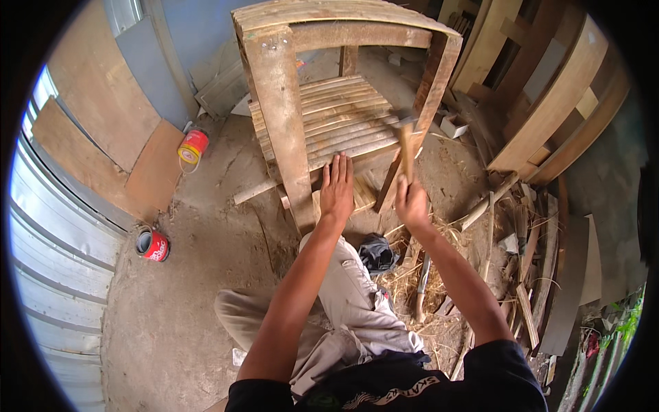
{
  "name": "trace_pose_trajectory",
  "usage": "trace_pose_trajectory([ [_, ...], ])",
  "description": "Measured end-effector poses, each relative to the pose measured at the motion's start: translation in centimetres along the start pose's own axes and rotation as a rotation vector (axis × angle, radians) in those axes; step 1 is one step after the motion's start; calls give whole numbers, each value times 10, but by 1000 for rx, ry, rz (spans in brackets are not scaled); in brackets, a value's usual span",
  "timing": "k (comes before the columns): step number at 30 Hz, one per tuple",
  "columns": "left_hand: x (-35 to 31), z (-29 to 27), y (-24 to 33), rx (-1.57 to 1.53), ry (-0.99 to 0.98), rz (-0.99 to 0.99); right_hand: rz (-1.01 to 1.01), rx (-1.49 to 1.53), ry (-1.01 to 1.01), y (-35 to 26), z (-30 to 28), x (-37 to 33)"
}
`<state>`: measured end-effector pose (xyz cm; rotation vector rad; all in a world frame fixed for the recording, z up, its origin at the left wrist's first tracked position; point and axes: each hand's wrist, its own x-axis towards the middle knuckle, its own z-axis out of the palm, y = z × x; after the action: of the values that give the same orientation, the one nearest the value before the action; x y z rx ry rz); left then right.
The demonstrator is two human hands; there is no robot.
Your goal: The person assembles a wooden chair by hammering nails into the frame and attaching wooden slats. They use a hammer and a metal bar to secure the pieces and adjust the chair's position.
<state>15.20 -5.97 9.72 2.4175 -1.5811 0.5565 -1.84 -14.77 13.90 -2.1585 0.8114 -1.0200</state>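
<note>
item: brown wooden slatted frame [288, 123], upright on the grey-brown floor [192, 302], directly before the person; broad post at left front, curved slatted top, row of pale slats [336, 113] at mid-height.
left hand [338, 197]: grip flat, fingers extended, laid on the near edge of the slats, just right of the broad post.
right hand [412, 204]: grip clamped round the handle of a wooden-handled hammer [408, 156]; head blurred beside the right front post, contact cannot be told.
room, left: wide stretch of floor between frame and two red cylindrical tins [152, 245], bounded by a ribbed pale metal wall [55, 295].
room, right: tighter; straw-like shavings [398, 283], crumpled black bag [377, 253] and loose timber strips [532, 254] crowd near the right forearm.
</note>
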Motion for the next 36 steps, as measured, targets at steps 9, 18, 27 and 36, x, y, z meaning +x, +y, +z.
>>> trace_pose_trajectory([
  [9,3,4,-3,-139,-62,-28,-15,-279,-113,37,2,9],
  [18,-2,2,-3,-126,-112,-41,90,-14,57,12,8,6],
  [27,4,-11,-7,-177,-104,-59,256,584,43,-5,-11,-18],
  [36,-2,-24,-24,-337,-121,-50,674,28,-131,133,49,-194],
])
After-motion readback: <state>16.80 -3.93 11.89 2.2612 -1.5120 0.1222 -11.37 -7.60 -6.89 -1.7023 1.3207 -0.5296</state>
